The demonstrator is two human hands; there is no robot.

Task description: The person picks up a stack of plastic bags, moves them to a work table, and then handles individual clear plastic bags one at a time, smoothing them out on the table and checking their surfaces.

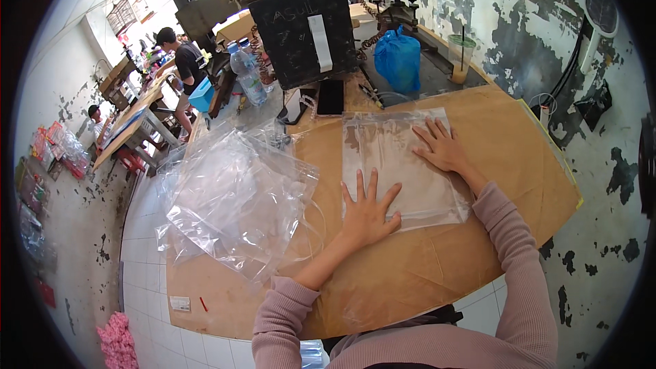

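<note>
A clear plastic bag lies flat on the brown paper-covered table in front of me. My left hand presses on its lower left part with the fingers spread. Near the bag's upper right edge my right hand rests flat, its fingers apart too. Neither hand grips anything. To the left of the bag is a loose, crumpled heap of clear plastic bags, with a thin clear strip curling at its right side.
Behind the bag stand a black machine, two phones, a plastic bottle, a blue bag and a drink cup. A small label lies at the table's near left. Another person works farther left.
</note>
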